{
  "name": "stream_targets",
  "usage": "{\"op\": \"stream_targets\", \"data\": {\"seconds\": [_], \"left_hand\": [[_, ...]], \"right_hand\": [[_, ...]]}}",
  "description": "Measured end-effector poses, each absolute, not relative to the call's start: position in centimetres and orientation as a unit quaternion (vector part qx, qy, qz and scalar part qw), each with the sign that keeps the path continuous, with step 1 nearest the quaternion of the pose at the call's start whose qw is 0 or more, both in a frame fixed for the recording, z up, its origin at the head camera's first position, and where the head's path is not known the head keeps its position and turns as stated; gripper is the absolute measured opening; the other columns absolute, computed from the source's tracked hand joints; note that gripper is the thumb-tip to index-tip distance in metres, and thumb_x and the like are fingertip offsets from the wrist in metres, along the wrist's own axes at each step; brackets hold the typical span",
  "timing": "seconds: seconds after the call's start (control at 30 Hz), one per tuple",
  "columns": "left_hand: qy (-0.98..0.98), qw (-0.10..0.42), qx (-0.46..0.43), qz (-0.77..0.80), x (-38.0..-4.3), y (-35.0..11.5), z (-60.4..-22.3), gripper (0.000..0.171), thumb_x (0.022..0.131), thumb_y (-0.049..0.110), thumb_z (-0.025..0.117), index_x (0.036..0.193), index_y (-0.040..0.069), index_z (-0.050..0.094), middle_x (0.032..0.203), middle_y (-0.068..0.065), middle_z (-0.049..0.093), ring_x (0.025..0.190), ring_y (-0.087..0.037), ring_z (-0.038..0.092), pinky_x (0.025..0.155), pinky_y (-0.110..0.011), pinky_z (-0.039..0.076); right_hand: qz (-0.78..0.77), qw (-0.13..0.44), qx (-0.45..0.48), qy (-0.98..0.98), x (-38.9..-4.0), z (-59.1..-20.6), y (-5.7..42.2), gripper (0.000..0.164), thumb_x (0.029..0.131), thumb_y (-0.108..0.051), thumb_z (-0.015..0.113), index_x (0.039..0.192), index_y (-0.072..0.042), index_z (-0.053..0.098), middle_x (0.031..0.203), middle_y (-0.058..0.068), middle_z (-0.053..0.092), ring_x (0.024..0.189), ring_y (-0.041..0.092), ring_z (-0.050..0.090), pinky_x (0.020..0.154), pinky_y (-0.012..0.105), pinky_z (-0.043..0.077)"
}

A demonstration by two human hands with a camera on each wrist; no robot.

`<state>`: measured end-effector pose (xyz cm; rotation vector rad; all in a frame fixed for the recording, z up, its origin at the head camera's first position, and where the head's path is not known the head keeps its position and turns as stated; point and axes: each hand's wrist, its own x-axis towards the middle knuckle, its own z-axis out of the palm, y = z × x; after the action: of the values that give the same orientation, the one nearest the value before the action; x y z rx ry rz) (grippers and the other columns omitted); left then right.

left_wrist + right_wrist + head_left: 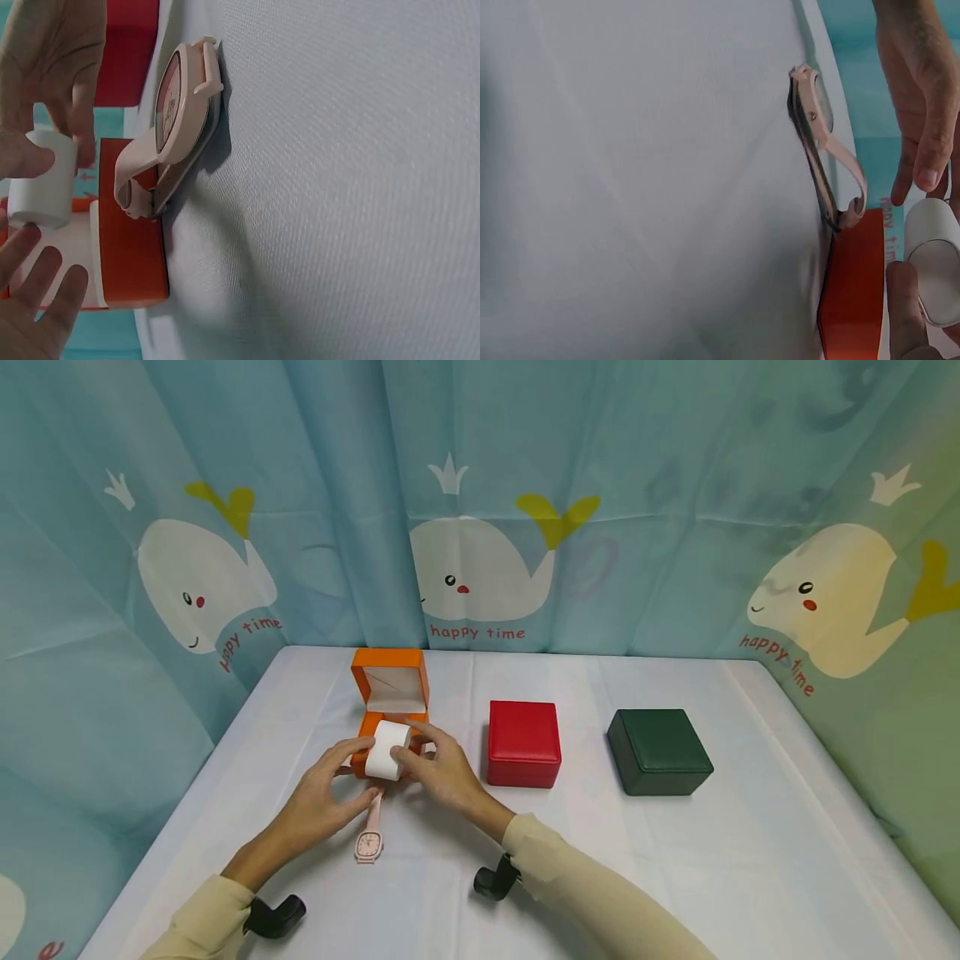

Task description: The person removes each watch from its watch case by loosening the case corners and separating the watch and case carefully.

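Observation:
Above the open orange watch box [427, 718], my right hand [448, 768] pinches a white watch cushion [387, 750] between thumb and fingers. My left hand [318, 802] is at the cushion's other end. Its fingers are spread, a fingertip touching the cushion, while the thumb stands apart. In the left wrist view the cushion [46, 184] is over the box's pale interior. A pink watch [369, 843] with a looped strap lies on the table in front of the orange box [131, 247], its dial facing up in the head view.
To the right of the orange box stands a closed red box [522, 743], with a closed dark green box [660, 752] farther right. A white cloth [600, 877] covers the table. A blue curtain with whale prints [480, 568] hangs behind.

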<state>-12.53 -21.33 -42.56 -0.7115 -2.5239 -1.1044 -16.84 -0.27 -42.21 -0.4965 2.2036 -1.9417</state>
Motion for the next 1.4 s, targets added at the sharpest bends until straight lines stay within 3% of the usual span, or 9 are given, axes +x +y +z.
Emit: {"op": "stream_targets", "data": {"seconds": [0.23, 0.43, 0.67, 0.87, 1.17, 1.4], "left_hand": [[-0.887, 0.146, -0.208, -0.385, -12.4, -21.4, -42.9, 0.073, 0.076, -0.009, 0.084, 0.14, -0.004, 0.051, 0.137, -0.022, 0.054, 0.125, -0.039, 0.049, 0.098, -0.06, 0.045], [-0.905, 0.099, -0.175, -0.376, -12.5, -21.6, -43.4, 0.071, 0.081, -0.003, 0.081, 0.144, -0.009, 0.047, 0.145, -0.025, 0.046, 0.133, -0.044, 0.041, 0.107, -0.065, 0.033], [-0.919, 0.096, -0.176, -0.339, -12.8, -21.7, -43.9, 0.06, 0.085, 0.002, 0.079, 0.139, -0.01, 0.055, 0.145, -0.02, 0.049, 0.133, -0.043, 0.046, 0.103, -0.066, 0.037], [-0.935, 0.098, -0.184, -0.287, -12.9, -22.0, -43.6, 0.042, 0.096, 0.002, 0.062, 0.136, -0.01, 0.057, 0.143, -0.021, 0.053, 0.132, -0.042, 0.049, 0.102, -0.064, 0.038], [-0.947, 0.1, -0.2, -0.229, -13.3, -22.1, -43.0, 0.038, 0.097, 0.004, 0.061, 0.133, -0.009, 0.06, 0.136, -0.021, 0.058, 0.125, -0.041, 0.056, 0.097, -0.064, 0.043], [-0.947, 0.086, -0.192, -0.243, -13.3, -22.1, -42.6, 0.037, 0.099, 0.0, 0.054, 0.134, -0.009, 0.058, 0.138, -0.023, 0.057, 0.126, -0.042, 0.054, 0.1, -0.063, 0.041]], "right_hand": [[-0.616, 0.059, -0.179, 0.765, -17.6, -41.9, -0.5, 0.048, 0.098, -0.023, 0.069, 0.143, -0.014, 0.059, 0.113, 0.008, 0.06, 0.086, 0.021, 0.065, 0.072, 0.028, 0.054], [-0.597, 0.05, -0.186, 0.779, -18.2, -41.8, -0.7, 0.049, 0.097, -0.019, 0.071, 0.145, -0.013, 0.057, 0.119, 0.009, 0.061, 0.09, 0.023, 0.066, 0.073, 0.028, 0.056], [-0.582, 0.026, -0.211, 0.785, -18.7, -41.9, -1.1, 0.049, 0.095, -0.009, 0.073, 0.141, -0.009, 0.059, 0.128, 0.012, 0.06, 0.091, 0.027, 0.068, 0.071, 0.026, 0.056], [-0.565, 0.01, -0.231, 0.792, -18.7, -41.8, -1.5, 0.046, 0.093, -0.005, 0.074, 0.138, -0.009, 0.061, 0.121, 0.01, 0.063, 0.094, 0.025, 0.068, 0.075, 0.025, 0.055], [-0.533, -0.021, -0.238, 0.812, -19.0, -42.0, -1.7, 0.045, 0.092, -0.006, 0.075, 0.135, -0.005, 0.061, 0.117, 0.012, 0.063, 0.094, 0.028, 0.067, 0.077, 0.023, 0.053], [-0.493, -0.029, -0.236, 0.837, -19.0, -42.0, -2.0, 0.045, 0.092, -0.009, 0.076, 0.135, -0.006, 0.062, 0.116, 0.012, 0.062, 0.096, 0.026, 0.068, 0.076, 0.021, 0.053]]}}
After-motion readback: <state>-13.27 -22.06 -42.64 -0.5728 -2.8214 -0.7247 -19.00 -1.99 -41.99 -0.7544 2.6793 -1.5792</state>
